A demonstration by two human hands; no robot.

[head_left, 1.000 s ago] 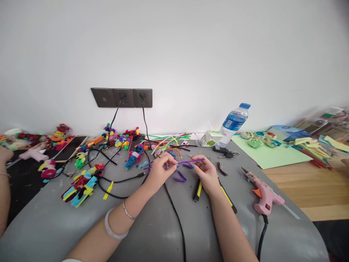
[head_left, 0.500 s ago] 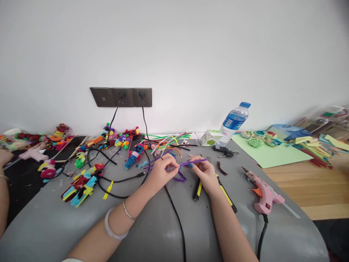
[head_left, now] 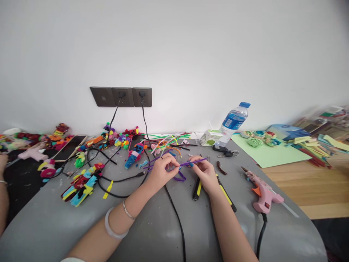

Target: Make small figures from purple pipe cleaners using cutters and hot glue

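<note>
Between my two hands runs a purple pipe cleaner point(head_left: 184, 164). My left hand point(head_left: 164, 169) pinches it with thumb and forefinger, and purple lengths stick out to the left behind that hand. A short way to the right, my right hand point(head_left: 203, 172) is closed on the same pipe cleaner, whose tip points out past the fingers. Below the hands lies a bent purple piece point(head_left: 180, 177) on the grey table point(head_left: 152, 225). Under my right wrist are black and yellow tools point(head_left: 225, 193), partly hidden by the arm.
A pink glue gun point(head_left: 264, 196) with its cord lies at the right. Behind stand a tilted water bottle point(head_left: 231, 123) and a drink carton point(head_left: 209, 138). Pipe-cleaner figures point(head_left: 83, 185) and black cables point(head_left: 120, 181) cover the left. Another person's hand point(head_left: 2, 163) shows at the far left edge.
The pipe cleaner between my hands looks slightly straighter, and the fingers of my right hand have shifted a little along it. My left hand has stayed almost in place.
</note>
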